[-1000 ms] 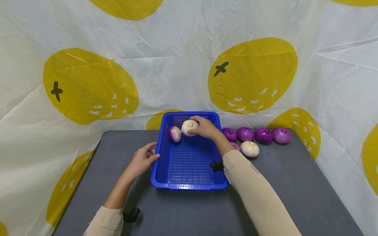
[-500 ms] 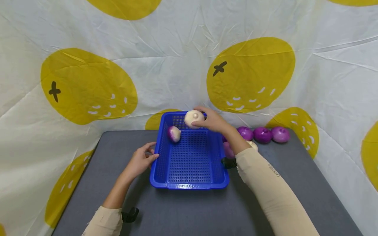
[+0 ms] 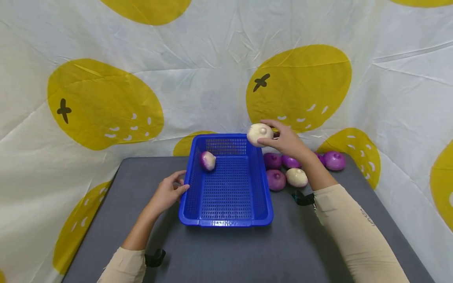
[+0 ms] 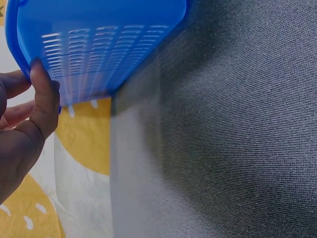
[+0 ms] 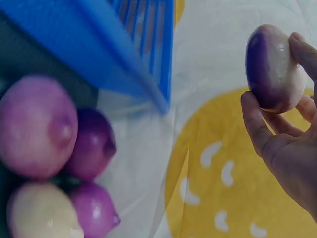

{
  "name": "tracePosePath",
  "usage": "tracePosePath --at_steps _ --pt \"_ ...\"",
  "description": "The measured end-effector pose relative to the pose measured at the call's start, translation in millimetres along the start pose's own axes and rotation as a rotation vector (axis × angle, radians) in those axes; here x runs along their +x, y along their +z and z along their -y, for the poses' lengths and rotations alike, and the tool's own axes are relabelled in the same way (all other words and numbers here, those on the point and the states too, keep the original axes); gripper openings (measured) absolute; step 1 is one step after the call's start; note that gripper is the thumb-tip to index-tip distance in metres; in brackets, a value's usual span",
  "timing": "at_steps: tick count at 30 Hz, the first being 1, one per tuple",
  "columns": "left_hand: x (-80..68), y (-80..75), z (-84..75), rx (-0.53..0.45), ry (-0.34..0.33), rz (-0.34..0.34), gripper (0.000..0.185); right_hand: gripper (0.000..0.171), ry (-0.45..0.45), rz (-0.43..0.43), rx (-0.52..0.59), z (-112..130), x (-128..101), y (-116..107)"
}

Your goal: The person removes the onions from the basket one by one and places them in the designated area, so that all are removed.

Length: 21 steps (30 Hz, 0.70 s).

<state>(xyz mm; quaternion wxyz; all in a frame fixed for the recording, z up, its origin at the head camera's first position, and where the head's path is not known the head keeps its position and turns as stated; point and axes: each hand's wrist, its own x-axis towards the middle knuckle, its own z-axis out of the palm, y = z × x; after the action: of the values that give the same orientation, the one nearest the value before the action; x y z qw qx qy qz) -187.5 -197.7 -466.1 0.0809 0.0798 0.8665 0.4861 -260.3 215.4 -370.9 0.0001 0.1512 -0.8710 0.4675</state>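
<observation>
My right hand [image 3: 288, 141] holds a white-and-purple onion [image 3: 259, 135] between thumb and fingers, in the air above the right back corner of the blue basket [image 3: 226, 223]. In the right wrist view the purple side of this onion [image 5: 272, 67] shows. Thumb and fingers of my left hand [image 3: 169, 192] grip the basket's left rim; the left wrist view shows the thumb [image 4: 44, 94] against that rim. Inside the basket, by its left wall, lies a second purple-and-white onion [image 3: 208, 161].
On the grey table [image 3: 226, 255], right of the basket, sit several purple onions [image 3: 276, 180] and a white one [image 3: 296, 177]. My right forearm partly hides the back row. A white cloth with yellow fruit prints [image 3: 301, 86] hangs behind the table.
My right hand has lifted the white-and-purple onion from inside the basket and carried it up and to the right. The left hand and the other onion have stayed in place.
</observation>
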Motion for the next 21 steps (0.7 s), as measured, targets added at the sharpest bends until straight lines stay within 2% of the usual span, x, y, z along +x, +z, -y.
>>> tracePosePath --at_steps 5,10,21 --pt "0.4 -0.3 1.3 -0.001 0.005 -0.005 0.053 0.068 0.010 -0.047 -0.046 -17.9 -17.7 -20.6" --pt "-0.4 -0.4 1.0 -0.008 0.018 -0.001 0.053 0.071 0.053 -0.046 -0.079 -36.9 -38.7 -37.8" --pt "-0.9 0.2 -0.6 -0.054 0.033 -0.002 0.052 0.076 0.148 -0.103 -0.198 -90.8 -88.5 -58.6"
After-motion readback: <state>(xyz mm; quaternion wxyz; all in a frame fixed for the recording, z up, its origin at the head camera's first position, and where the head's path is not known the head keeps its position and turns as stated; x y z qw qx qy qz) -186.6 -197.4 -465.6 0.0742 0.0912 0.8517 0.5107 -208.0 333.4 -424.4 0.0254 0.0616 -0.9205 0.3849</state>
